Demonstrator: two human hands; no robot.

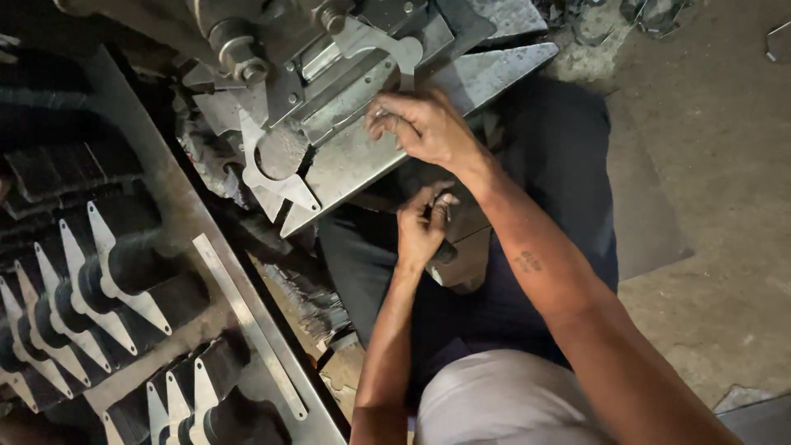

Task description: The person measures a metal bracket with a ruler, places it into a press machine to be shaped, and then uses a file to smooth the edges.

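My own lap, grey cloth and dark trousers [527,305], lies nearest, and my two forearms run up from it toward the press [272,49], the landmark for everything here. My right hand [424,124] rests on the flat steel plate [362,161] that juts from the press toward me, fingers curled and pressing down on its upper edge; whether anything is pinched under those fingers I cannot tell. Just beside the press, toward the left, a stamped metal blank [276,169] with a round cut-out lies on that same plate, and a second like piece [387,49] sits up against the machine's body. My left hand [422,231] hangs below the plate, nearer my knees, its grip pressed together around a small dark tool [445,251], only the end of which shows. Well to the left of the press, rows of stacked blanks [107,264] stand on a metal tray [247,321]. I judge that I am seating or steadying work at the die, with the blank still on the plate. The next move calls for a flat, steady press and fingers kept off the die opening.
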